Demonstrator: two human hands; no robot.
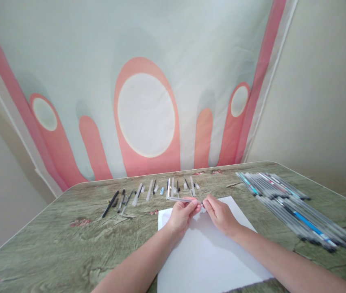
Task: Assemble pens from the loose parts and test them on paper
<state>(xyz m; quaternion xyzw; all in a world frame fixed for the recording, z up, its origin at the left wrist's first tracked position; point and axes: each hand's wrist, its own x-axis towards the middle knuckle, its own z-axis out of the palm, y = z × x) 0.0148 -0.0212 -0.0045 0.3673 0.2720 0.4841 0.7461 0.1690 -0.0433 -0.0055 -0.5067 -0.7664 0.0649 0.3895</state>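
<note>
My left hand is closed around a clear pen, which points out to the left beyond the thumb and fingers. My right hand pinches the dark right-hand end of the same pen; the fingertips mostly hide that end. Both hands are close together above a white sheet of paper. Just past them, pen parts stand out in a row: a clear barrel, a small blue piece and a black pen at the left end.
Many clear pens with dark ends lie in two overlapping groups on the right, one with a blue section. The wood-patterned table meets a hanging backdrop at its far edge.
</note>
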